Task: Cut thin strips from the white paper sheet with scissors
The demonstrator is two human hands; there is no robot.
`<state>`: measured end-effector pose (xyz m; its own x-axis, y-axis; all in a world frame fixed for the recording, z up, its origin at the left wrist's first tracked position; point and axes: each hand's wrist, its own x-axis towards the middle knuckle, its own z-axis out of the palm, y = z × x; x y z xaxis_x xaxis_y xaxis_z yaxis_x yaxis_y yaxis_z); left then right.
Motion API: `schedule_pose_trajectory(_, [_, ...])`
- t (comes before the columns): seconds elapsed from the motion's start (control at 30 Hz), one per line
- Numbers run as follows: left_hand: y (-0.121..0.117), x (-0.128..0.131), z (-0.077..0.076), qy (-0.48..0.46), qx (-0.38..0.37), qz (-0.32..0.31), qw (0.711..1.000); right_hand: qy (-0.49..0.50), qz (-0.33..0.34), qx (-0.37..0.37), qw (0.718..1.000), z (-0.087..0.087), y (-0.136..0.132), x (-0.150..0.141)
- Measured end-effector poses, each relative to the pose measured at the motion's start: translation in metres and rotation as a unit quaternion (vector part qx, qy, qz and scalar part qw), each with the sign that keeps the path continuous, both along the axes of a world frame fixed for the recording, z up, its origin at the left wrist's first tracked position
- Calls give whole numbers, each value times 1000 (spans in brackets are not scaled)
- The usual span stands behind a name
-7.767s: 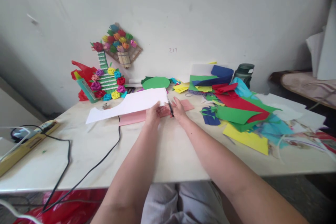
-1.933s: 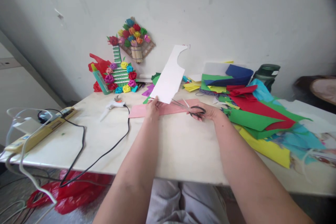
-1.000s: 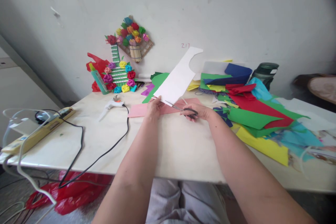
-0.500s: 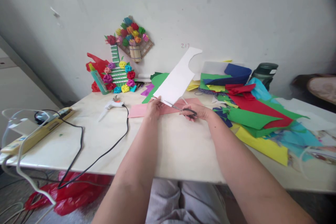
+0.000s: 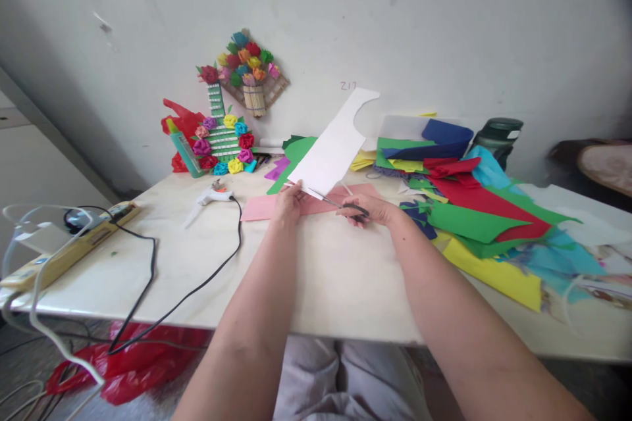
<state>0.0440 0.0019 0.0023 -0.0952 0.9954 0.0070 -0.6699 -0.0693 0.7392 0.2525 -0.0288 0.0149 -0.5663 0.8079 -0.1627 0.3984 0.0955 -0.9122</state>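
My left hand pinches the lower left edge of a white paper sheet, which tilts up to the right and has a curved notch cut from its upper right side. Black-handled scissors are gripped in my right hand, their blades pointing left at the sheet's lower edge. Whether the blades are fully closed is too small to tell. Under both hands lies a pink sheet on the table. A green sheet sits behind the white one.
A white glue gun with a black cord lies left, near a power strip. A glue bottle leans by a flower-trimmed guitar craft. Coloured sheets pile up at right, before a dark bottle.
Almost nothing differs. The scissors and my right hand have shifted very slightly left; the white sheet stays in my left hand.
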Motion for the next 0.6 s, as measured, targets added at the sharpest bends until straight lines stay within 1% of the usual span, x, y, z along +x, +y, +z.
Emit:
schedule_pose_trajectory(0.27, [1, 0, 0, 1, -16, 10, 1000, 1, 2, 3, 1000, -1, 0, -1])
schedule_pose_trajectory(0.47, [2, -1, -2, 0, -2, 9, 1000, 2, 0, 9, 1000, -2, 2, -2])
schedule_pose_trajectory(0.6, [1, 0, -1, 2, -3, 12, 1000, -3, -5, 15, 1000, 0, -1, -2])
